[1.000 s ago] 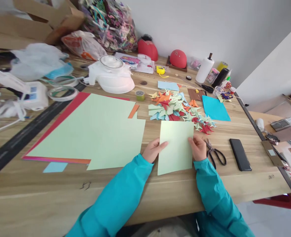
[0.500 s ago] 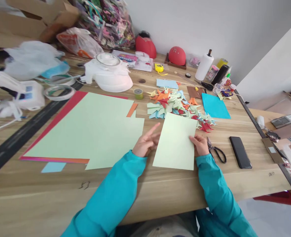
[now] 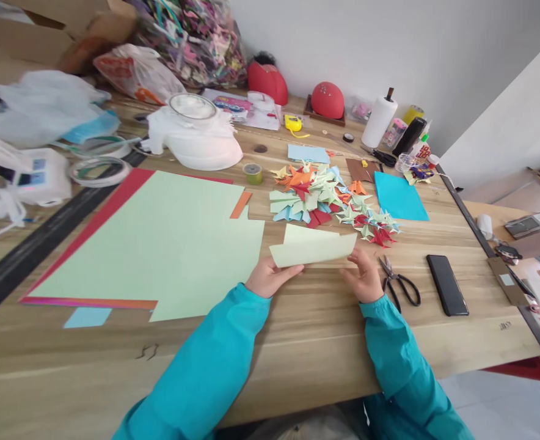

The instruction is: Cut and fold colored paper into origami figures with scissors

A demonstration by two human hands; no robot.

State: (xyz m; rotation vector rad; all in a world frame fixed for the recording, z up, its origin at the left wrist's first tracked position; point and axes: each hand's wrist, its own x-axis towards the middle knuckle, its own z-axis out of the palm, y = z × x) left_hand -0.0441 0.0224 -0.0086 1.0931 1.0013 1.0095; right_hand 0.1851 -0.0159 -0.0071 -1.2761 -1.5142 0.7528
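Observation:
A pale green sheet of paper (image 3: 313, 249) is bent over on itself, its near part curling up in front of the back part. My left hand (image 3: 272, 278) grips its lower left edge, thumb stretched along the front. At the sheet's right end is my right hand (image 3: 364, 275), thumb and fingers apart; the fingertips are close to the corner, and I cannot tell whether they touch it. Beyond the sheet lies a heap of folded paper pieces (image 3: 325, 189) in green, orange, red and blue. Black-handled scissors (image 3: 401, 286) rest open just right of my right hand.
Large green sheets (image 3: 182, 232) over red and orange ones cover the left. A phone (image 3: 447, 284) lies to the right, a turquoise square (image 3: 401, 195) behind it. A tape roll (image 3: 253, 173), white bundle (image 3: 201, 137), tape measure (image 3: 292, 123) and red pincushion (image 3: 327, 100) stand farther back.
The green sheet was flat and tilted up in my right hand; now it is bent over and lower. My left hand has taken its left edge, and my right hand's fingers have spread.

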